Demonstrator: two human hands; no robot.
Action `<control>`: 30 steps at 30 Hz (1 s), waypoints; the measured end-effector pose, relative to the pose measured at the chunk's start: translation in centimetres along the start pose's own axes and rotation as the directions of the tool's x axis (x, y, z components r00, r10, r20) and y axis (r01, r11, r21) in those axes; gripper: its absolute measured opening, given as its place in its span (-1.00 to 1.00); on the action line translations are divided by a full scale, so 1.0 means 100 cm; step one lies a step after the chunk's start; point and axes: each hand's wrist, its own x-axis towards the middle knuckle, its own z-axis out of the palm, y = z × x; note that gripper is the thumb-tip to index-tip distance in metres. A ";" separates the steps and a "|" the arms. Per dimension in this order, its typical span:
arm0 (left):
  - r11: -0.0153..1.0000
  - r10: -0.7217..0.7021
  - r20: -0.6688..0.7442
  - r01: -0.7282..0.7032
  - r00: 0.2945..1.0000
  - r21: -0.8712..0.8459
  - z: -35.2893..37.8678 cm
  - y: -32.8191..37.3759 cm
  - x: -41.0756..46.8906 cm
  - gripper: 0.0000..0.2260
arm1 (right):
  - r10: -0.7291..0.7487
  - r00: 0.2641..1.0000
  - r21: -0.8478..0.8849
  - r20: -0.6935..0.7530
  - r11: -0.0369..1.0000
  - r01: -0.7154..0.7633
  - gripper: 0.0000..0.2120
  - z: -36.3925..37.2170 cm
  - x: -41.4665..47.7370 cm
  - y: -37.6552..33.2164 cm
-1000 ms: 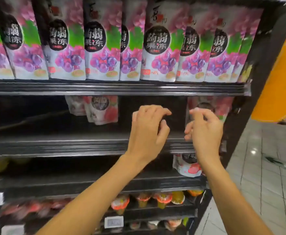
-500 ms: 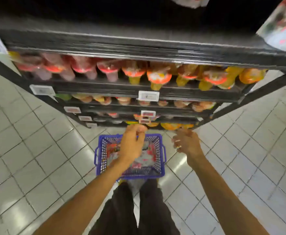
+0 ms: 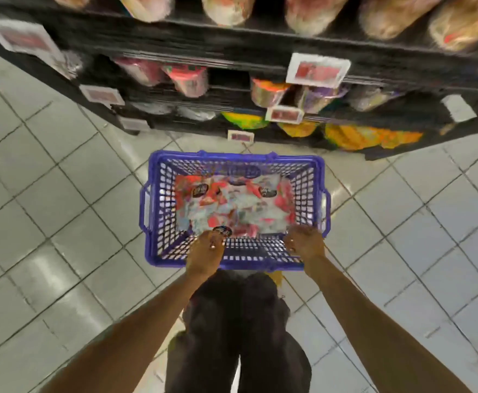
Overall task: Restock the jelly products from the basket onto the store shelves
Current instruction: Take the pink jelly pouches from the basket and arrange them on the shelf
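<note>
A blue plastic basket [image 3: 158,222] stands on the tiled floor in front of my legs. It holds several red-and-white jelly pouches [image 3: 232,205] with round black labels. My left hand [image 3: 206,251] reaches over the basket's near wall, its fingertips touching the near end of a pouch [image 3: 223,231]; the blur hides whether it grips. My right hand [image 3: 305,243] is inside the near right corner, fingers spread downward at the edge of the pouches, with nothing seen in it. The black store shelves [image 3: 260,52] rise just beyond the basket.
The lower shelves carry jelly cups [image 3: 192,78] and yellow-orange packs [image 3: 373,136], with white price tags [image 3: 317,70] on the shelf edges. Grey floor tiles [image 3: 62,222] lie on both sides of the basket. My dark trousers [image 3: 237,321] fill the bottom centre.
My view swung down from the upper shelf to the floor. Both hands left the shelf and dropped into the near end of the basket.
</note>
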 end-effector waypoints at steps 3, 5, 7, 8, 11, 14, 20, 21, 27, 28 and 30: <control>0.999 -0.035 0.016 0.034 0.999 0.024 0.025 -0.024 0.055 -0.70 | -0.004 1.000 -0.071 -0.015 0.997 0.003 -0.78 0.023 0.067 0.023; 0.995 -0.013 0.064 0.006 0.998 0.102 0.038 -0.040 0.087 -0.48 | -0.062 0.992 -0.157 -0.108 0.987 0.045 -0.85 0.037 0.108 0.033; 0.988 -0.011 0.080 -0.002 0.997 0.155 0.047 -0.050 0.111 -0.34 | -0.191 0.957 -0.289 -0.221 0.949 0.123 -0.85 0.047 0.143 0.038; 0.987 -0.010 0.062 -0.001 0.998 0.161 0.051 -0.053 0.122 -0.35 | -0.230 0.948 -0.311 -0.221 0.938 0.155 -0.81 0.052 0.158 0.038; 0.962 0.076 -0.047 -0.061 0.996 0.267 0.059 -0.057 0.145 -0.49 | -0.224 0.955 -0.349 -0.194 0.926 0.146 -0.61 0.066 0.190 0.038; 0.935 0.131 -0.102 -0.088 0.986 0.344 0.064 -0.059 0.154 -0.53 | -0.163 0.968 -0.429 -0.191 0.901 0.067 -0.52 0.078 0.211 0.042; 0.823 0.183 0.019 -0.164 0.983 0.543 0.063 -0.059 0.137 -0.78 | -0.029 0.996 -0.253 -0.084 0.967 0.007 -0.61 0.079 0.214 0.038; 0.849 0.200 0.026 -0.186 0.979 0.494 0.057 -0.056 0.132 -0.82 | 0.044 0.998 -0.125 -0.044 0.991 -0.049 -0.65 0.075 0.209 0.034; 0.917 0.176 0.231 -0.075 0.957 -0.391 0.004 -0.007 0.079 -0.95 | 0.178 0.937 0.360 0.300 0.889 -0.284 -0.83 0.038 0.151 0.026; 0.909 0.142 0.194 -0.051 0.971 -0.413 -0.001 0.002 0.072 -0.94 | 0.143 0.925 0.403 0.352 0.869 -0.288 -0.81 0.031 0.139 0.025; 0.855 0.020 0.136 0.054 0.991 -0.515 -0.008 0.019 0.058 -0.86 | 0.055 0.913 0.456 0.405 0.853 -0.253 -0.77 0.018 0.114 0.027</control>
